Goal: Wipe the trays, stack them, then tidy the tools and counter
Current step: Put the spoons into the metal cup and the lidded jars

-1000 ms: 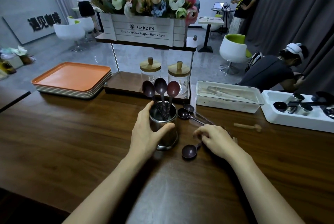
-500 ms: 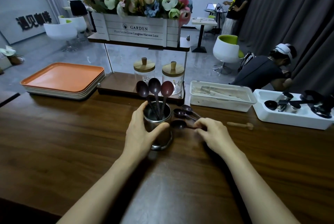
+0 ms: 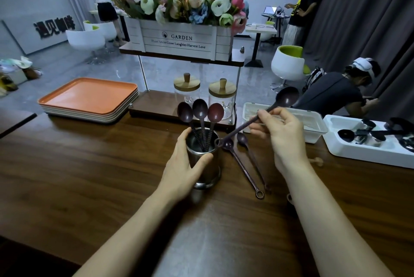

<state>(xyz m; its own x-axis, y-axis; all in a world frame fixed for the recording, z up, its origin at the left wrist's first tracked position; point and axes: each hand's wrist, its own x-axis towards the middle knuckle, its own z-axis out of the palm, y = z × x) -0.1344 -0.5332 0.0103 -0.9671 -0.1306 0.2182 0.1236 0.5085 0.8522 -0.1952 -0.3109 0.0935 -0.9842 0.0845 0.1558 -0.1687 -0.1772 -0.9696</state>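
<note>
My left hand (image 3: 182, 164) grips a steel cup (image 3: 205, 160) on the wooden counter (image 3: 89, 176). Three dark spoons (image 3: 200, 111) stand in it, bowls up. My right hand (image 3: 283, 140) pinches the handle of another dark spoon (image 3: 284, 98), held tilted in the air with its ringed end just above the cup's right rim. Two more spoons (image 3: 244, 160) lie on the counter right of the cup. A stack of orange trays (image 3: 89, 97) sits at the back left.
A two-tier shelf (image 3: 156, 106) behind the cup carries a flower box (image 3: 179, 39) and two lidded jars (image 3: 221, 95). A white bin (image 3: 313, 122) and a white tray of metal tools (image 3: 369, 142) stand at right, with a small wooden piece (image 3: 315, 160). People are beyond the counter.
My right hand picked a spoon up off the counter, raised it and swung its handle end to the cup's rim. My left hand kept hold of the cup.
</note>
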